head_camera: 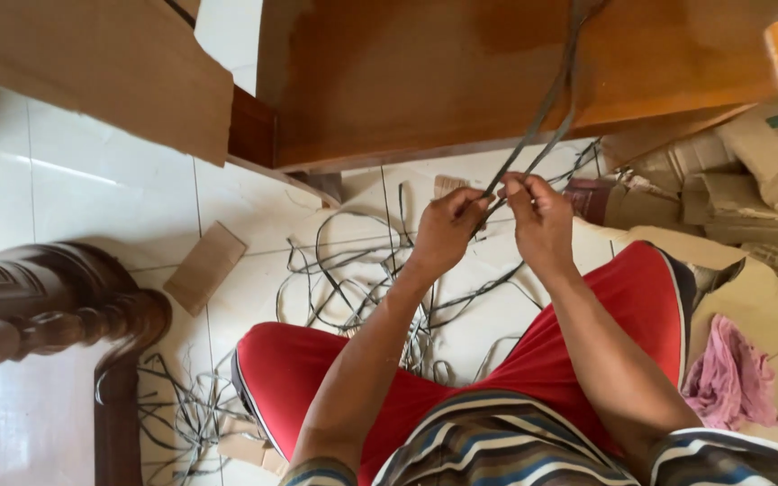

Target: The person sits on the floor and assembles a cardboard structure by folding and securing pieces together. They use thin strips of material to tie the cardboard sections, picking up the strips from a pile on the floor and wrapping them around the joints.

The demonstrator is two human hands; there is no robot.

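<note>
Two hands up in front, close together: left hand (446, 229) and right hand (538, 216) each have their grip pinched shut on the same dark flat strap (540, 112), which runs up from the fingers over the brown wooden board (425, 72). Loose strap offcuts (362, 279) lie tangled on the white tile floor (65, 180) below, beyond the red shorts (623, 306). Pink cloth (731, 373) on cardboard at right.

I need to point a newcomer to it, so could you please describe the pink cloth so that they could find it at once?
Start at the wooden furniture panel across the top, then go down the right side past the heap of cardboard pieces. Beside the red shorts, the pink cloth lies crumpled on brown cardboard. It is the only soft, pink thing there; everything around it is flat and brown.
</note>
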